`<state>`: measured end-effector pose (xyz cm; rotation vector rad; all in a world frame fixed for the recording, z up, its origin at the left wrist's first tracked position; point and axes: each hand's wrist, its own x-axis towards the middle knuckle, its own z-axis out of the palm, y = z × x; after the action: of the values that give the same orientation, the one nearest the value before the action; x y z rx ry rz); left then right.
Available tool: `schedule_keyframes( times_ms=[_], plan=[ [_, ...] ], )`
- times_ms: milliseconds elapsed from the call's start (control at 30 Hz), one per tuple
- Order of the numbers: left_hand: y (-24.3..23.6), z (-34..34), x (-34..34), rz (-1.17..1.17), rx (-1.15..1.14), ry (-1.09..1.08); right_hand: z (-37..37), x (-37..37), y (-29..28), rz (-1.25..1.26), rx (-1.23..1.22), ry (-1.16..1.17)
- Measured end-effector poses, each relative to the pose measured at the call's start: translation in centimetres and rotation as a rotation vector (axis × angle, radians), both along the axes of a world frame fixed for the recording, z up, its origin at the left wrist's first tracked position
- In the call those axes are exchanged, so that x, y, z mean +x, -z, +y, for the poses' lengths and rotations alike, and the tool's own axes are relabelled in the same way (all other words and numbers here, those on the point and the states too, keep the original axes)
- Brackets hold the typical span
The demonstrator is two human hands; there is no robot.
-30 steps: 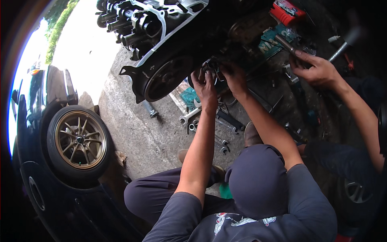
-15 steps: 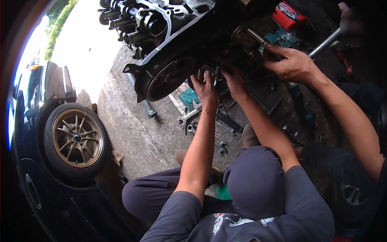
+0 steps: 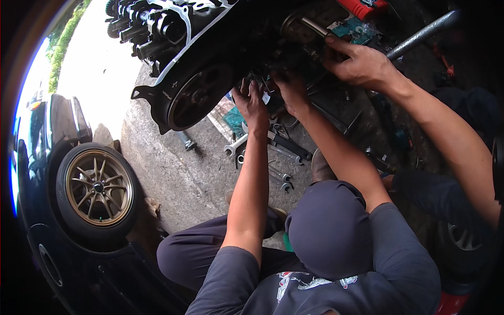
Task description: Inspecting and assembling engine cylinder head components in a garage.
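Note:
Neither my left hand nor my right hand is in view; the visible hands belong to two other people. A capped person (image 3: 328, 231) sits in front of me, back turned. That person's left hand (image 3: 252, 107) and right hand (image 3: 291, 94) reach under a partly dismantled engine (image 3: 205, 63). What their fingers touch there is hidden in shadow. From the right, another person's hand (image 3: 362, 63) grips a slim metal rod (image 3: 315, 25) beside the engine's dark underside. A thicker metal pipe (image 3: 422, 35) slants up to the right behind that hand.
Several wrenches (image 3: 286, 152) lie on the rough concrete floor (image 3: 173, 181) beneath the engine. To the left stands a dark car (image 3: 39, 194) with a bronze-spoked wheel (image 3: 97, 185). A red container (image 3: 363, 8) sits at the upper right. Another wheel (image 3: 462, 237) shows at the lower right.
My view has shifted, so the engine and the working hands appear farther up and left. The blurred hand at the pipe's upper end no longer shows.

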<state>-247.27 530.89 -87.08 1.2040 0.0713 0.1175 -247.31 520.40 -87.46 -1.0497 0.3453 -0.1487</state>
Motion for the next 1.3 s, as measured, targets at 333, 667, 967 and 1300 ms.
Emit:
schedule_keyframes(
  times_ms=[333,667,967,1300],
  plan=[
    [-0.2,0.8,0.2,-0.010,0.009,0.015,-0.1,0.2,-0.2,0.009,0.085,-0.064],
    [-1.0,1.1,0.0,0.006,0.023,0.079,-0.3,0.5,0.6,-0.101,-0.695,0.048],
    [-1.4,2.0,-4.0,0.080,0.128,0.161,0.6,-4.8,0.8,0.062,-0.610,0.082],
    [-1.8,0.5,-12.4,0.176,0.083,0.343,-1.9,-15.8,-0.4,0.213,-0.541,0.183]
  ],
)
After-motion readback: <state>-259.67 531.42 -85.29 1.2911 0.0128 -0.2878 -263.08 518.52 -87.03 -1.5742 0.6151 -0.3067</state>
